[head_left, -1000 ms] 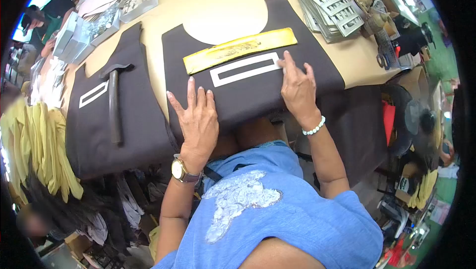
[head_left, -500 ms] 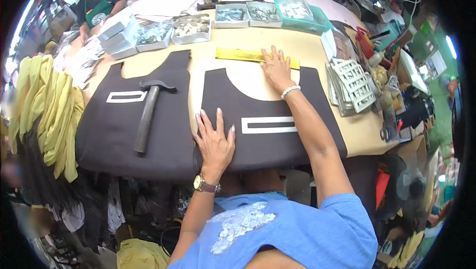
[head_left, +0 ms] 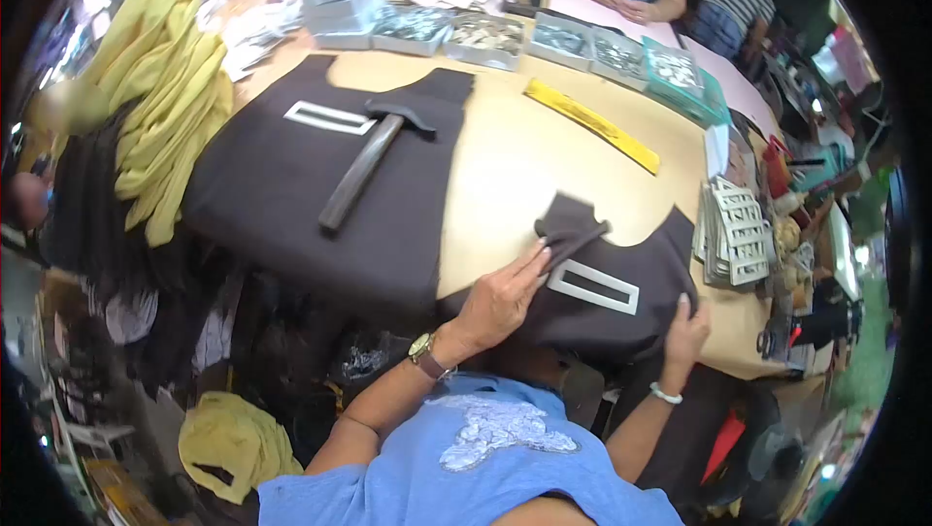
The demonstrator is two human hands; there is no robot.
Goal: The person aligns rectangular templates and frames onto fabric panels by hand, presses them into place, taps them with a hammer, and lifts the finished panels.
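Note:
A dark fabric panel (head_left: 544, 327) with a cut-out neckline is partly lifted and creased in front of me. My left hand (head_left: 500, 298), wearing a watch, pinches its left side below the folded-over shoulder strap. At the panel's right edge, my right hand (head_left: 687, 334) is closed on the cloth, its fingers partly hidden. A white rectangular frame (head_left: 629, 299) is on the panel between my hands. To the left, a second dark panel (head_left: 262, 186) lies flat, carrying a similar white frame and a hammer (head_left: 359, 172). Beyond my hands lies a yellow strip (head_left: 592, 125).
Boxes of small metal parts (head_left: 485, 41) line the back of the table (head_left: 500, 147). White slotted templates (head_left: 743, 235) are stacked at right. Yellow cloth pieces (head_left: 160, 89) hang at left. Across the table are a co-worker's hands (head_left: 621, 4).
Both hands have moved: my right hand left the yellow strip for the panel's right edge, and my left took hold of its left side. The panel was flat; now it is partly lifted. The view has turned.

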